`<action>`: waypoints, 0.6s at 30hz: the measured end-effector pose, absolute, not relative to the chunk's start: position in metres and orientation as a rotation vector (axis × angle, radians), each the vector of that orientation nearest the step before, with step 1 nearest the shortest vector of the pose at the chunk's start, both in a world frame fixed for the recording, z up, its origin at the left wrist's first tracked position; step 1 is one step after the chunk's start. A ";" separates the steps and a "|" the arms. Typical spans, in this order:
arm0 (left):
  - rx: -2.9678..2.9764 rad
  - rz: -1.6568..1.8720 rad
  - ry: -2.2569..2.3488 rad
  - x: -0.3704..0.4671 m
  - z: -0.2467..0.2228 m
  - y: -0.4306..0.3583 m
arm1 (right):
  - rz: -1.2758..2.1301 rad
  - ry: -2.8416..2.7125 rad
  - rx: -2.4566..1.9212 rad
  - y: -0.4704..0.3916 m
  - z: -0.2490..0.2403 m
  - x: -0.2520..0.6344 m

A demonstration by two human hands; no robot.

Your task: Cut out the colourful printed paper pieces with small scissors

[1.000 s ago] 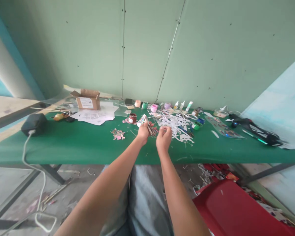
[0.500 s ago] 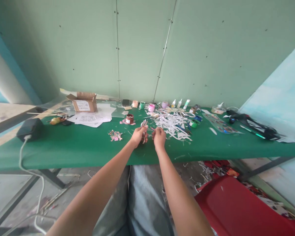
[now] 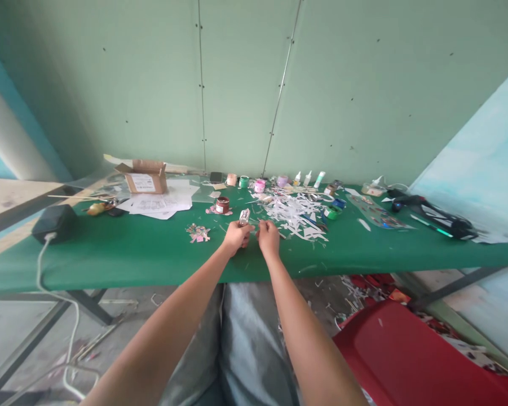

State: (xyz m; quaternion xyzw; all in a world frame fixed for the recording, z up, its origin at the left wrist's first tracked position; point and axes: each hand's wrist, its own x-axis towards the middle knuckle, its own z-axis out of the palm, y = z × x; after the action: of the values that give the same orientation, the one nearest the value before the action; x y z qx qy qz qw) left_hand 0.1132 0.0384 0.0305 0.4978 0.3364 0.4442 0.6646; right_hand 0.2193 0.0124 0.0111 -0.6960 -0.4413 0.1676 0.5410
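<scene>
Box [image 3: 146, 182] on papers [image 3: 158, 206] at left

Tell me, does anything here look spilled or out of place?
White scraps lie strewn on the green table, and litter on the floor by the red chair looks dropped. The dark red jar sits on a pinkish patch; whether that is a spill, I cannot tell.

Reaching forward with the left arm [image 3: 169, 321] and right arm [image 3: 308, 327], both slanting inward. Gripping with the left hand [image 3: 238, 235], curled closed; pinching with the right hand [image 3: 268, 235], knuckles up, just beside that grip.
</scene>
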 end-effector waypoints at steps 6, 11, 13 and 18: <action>1.073 0.987 0.761 0.111 0.031 0.038 | 0.416 -1.063 -1.633 0.009 0.014 0.215; 0.990 0.929 0.740 0.107 0.034 0.040 | 0.518 -0.969 -1.550 0.014 0.014 0.216; 0.951 0.913 0.731 0.105 0.036 0.040 | 0.574 -0.895 -1.494 0.018 0.014 0.214; 0.900 0.905 0.729 0.104 0.035 0.042 | 0.757 -0.735 -1.306 0.031 0.019 0.189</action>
State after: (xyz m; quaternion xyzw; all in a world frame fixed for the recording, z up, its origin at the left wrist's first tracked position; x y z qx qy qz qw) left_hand 0.1038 0.0420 0.0354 0.4105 0.3326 0.4129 0.7419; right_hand 0.1887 0.0312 0.0191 -0.5789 -0.3256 0.3358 0.6679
